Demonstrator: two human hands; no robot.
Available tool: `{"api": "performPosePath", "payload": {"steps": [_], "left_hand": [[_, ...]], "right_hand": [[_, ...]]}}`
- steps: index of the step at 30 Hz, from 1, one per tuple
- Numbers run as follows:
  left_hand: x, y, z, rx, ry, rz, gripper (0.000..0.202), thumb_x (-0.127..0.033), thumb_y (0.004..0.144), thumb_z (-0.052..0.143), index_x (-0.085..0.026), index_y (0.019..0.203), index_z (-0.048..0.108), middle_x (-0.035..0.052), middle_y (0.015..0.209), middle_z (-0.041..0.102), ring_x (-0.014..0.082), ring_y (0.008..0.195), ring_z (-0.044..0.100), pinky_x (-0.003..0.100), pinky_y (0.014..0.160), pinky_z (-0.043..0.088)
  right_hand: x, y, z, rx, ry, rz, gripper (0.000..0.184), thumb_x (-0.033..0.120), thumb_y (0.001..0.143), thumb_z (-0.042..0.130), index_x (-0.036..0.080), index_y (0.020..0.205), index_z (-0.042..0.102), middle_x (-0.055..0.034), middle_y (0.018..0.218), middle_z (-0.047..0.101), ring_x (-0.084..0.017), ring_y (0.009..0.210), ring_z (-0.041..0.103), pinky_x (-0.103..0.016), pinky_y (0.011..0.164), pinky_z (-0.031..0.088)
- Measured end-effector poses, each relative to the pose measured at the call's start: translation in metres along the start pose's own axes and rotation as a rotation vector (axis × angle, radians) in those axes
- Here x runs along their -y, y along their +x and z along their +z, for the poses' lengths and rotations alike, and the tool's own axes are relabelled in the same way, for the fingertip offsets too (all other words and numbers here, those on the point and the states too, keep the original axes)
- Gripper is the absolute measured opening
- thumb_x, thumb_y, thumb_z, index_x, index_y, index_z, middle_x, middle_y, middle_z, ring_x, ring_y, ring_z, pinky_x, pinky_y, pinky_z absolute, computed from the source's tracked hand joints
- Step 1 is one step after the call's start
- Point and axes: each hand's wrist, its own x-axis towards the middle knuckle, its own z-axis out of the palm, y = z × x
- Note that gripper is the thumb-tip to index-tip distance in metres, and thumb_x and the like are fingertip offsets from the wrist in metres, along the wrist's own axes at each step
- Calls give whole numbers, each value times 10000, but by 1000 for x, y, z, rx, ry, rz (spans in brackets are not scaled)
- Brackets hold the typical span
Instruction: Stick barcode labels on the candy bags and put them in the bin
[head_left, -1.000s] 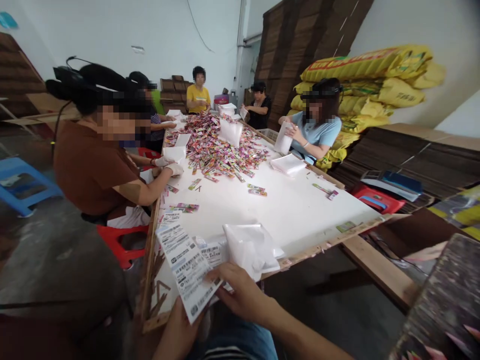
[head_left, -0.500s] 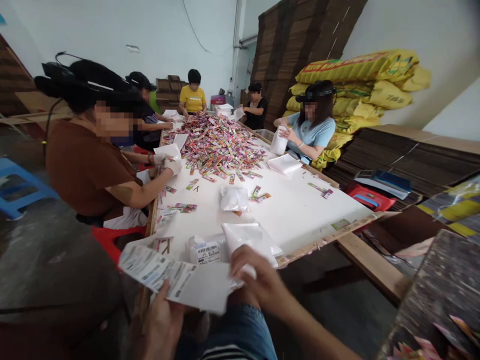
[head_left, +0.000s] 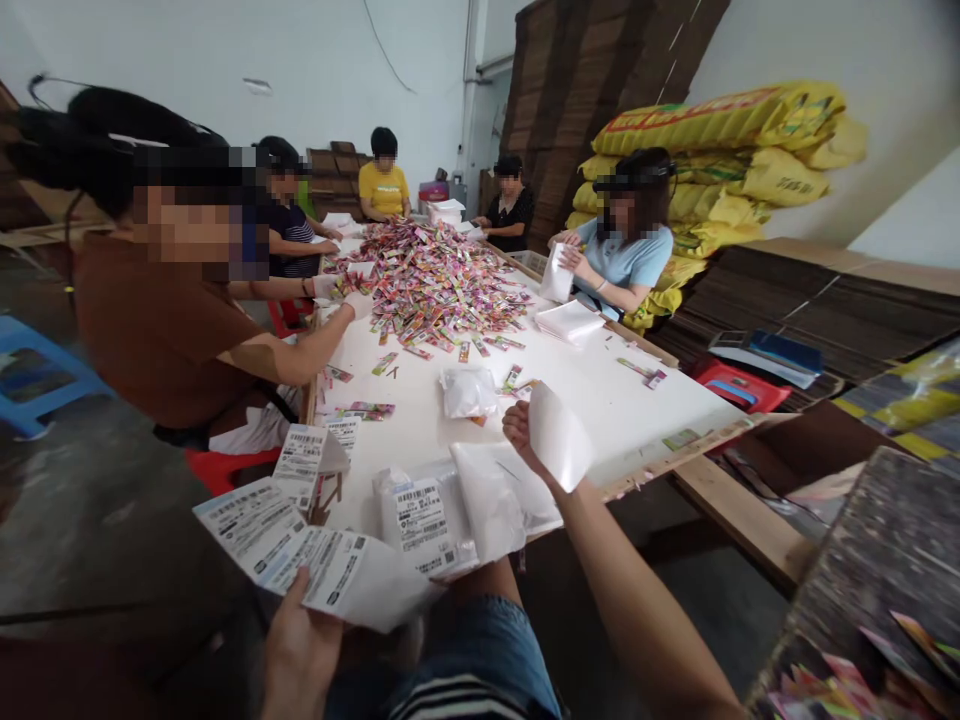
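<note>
My left hand (head_left: pixel 300 640) is closed on a folded strip of printed barcode labels (head_left: pixel 330 570), low in front of the table's near edge. Raised over the near right part of the table, my right hand (head_left: pixel 523 432) is closed on a blank white sheet (head_left: pixel 561 440) that curls beside the fingers. Whether that sheet is a label or backing paper I cannot tell. Between the hands lies a clear plastic bag (head_left: pixel 424 525) bearing a barcode label. Beside it are white, translucent bags (head_left: pixel 495 500). A stuffed white bag (head_left: pixel 469 392) sits farther in.
Small colourful packets (head_left: pixel 442 290) form a large heap on the white table (head_left: pixel 600 430). Several co-workers sit around it; one in a brown shirt (head_left: pixel 165 340) reaches toward the heap from the left. A stack of white bags (head_left: pixel 570 322) lies on the right. Yellow sacks (head_left: pixel 720 190) are piled behind.
My right hand has moved up and away from the label strip, carrying the white sheet. The strip in my left hand has unfolded. The brown-shirted co-worker's hands have moved toward the heap.
</note>
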Motion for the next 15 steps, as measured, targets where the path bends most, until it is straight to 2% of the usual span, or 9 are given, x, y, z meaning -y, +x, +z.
{"api": "performPosePath", "payload": {"steps": [3, 6, 7, 9, 11, 13, 15], "left_hand": [[0, -1, 3, 61, 3, 0, 435, -154, 868, 426, -214, 1287, 525, 115, 1130, 680, 304, 1219, 487, 499, 939, 477], [2, 2, 1, 72, 20, 32, 459, -148, 863, 433, -226, 1310, 499, 114, 1136, 678, 306, 1209, 499, 501, 931, 482], [3, 3, 0, 76, 24, 44, 467, -146, 862, 435, -234, 1317, 490, 110, 1131, 680, 301, 1195, 514, 499, 932, 481], [3, 3, -2, 80, 26, 60, 490, -134, 857, 437, -255, 1331, 469, 99, 1108, 690, 291, 1159, 548, 502, 936, 477], [3, 2, -4, 80, 26, 63, 493, -141, 860, 432, -257, 1339, 459, 95, 1058, 707, 285, 1112, 585, 511, 938, 471], [3, 0, -5, 93, 32, 54, 476, -169, 872, 422, -244, 1341, 457, 97, 982, 725, 283, 1037, 629, 526, 934, 468], [4, 0, -5, 115, 37, 68, 470, -188, 877, 421, -243, 1343, 453, 92, 918, 734, 278, 969, 660, 532, 921, 473]], "right_hand": [[8, 1, -26, -5, -153, 60, 410, 606, 808, 400, 246, 622, 343, 48, 553, 322, -117, 496, 321, -262, 480, 329], [-8, -18, -35, -26, -363, 112, 397, 588, 707, 589, 212, 659, 469, 22, 575, 455, -144, 570, 435, -291, 576, 404], [-15, -26, -35, -48, -459, 85, 381, 557, 665, 650, 202, 693, 515, 2, 626, 510, -168, 637, 477, -317, 645, 429], [-28, -42, -31, -129, -710, -61, 385, 502, 640, 702, 190, 841, 597, -64, 829, 599, -241, 835, 526, -402, 807, 428], [-36, -55, -24, -194, -956, -257, 426, 455, 739, 638, 194, 1073, 590, -125, 1093, 584, -294, 1040, 497, -475, 925, 376], [-40, -66, -16, -110, -1075, -361, 381, 387, 856, 511, 213, 1193, 548, -128, 1204, 555, -276, 1120, 489, -475, 964, 368], [-43, -75, -8, 77, -1127, -374, 387, 378, 889, 461, 226, 1238, 531, -111, 1229, 564, -251, 1146, 501, -451, 985, 376]]}}
